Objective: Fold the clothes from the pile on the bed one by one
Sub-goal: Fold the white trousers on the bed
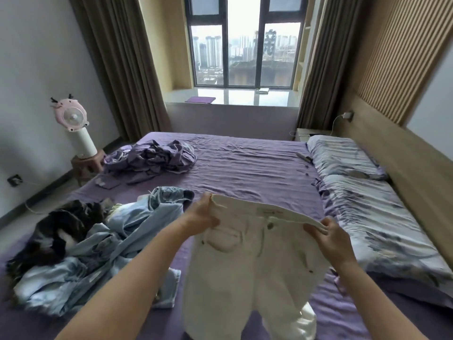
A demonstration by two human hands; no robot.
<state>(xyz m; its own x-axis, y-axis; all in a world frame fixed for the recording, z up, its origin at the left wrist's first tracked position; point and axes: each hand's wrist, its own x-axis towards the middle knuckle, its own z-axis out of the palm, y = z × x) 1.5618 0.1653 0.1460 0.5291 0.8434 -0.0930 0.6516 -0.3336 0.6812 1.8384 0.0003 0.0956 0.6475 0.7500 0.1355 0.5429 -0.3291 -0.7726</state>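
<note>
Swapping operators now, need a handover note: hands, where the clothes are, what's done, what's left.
Left hand grips one end of the waistband of the white jeans; right hand grips the other end. The jeans hang in the air over the purple bed, front facing the camera, not yet folded.
The clothes pile, light blue denim and a dark garment, lies on the bed to the left. A crumpled purple bedding heap sits farther back.
Done: white jeans picked out and spread. No folded stack is visible.
Left: fold the jeans, then work through the pile one by one.
</note>
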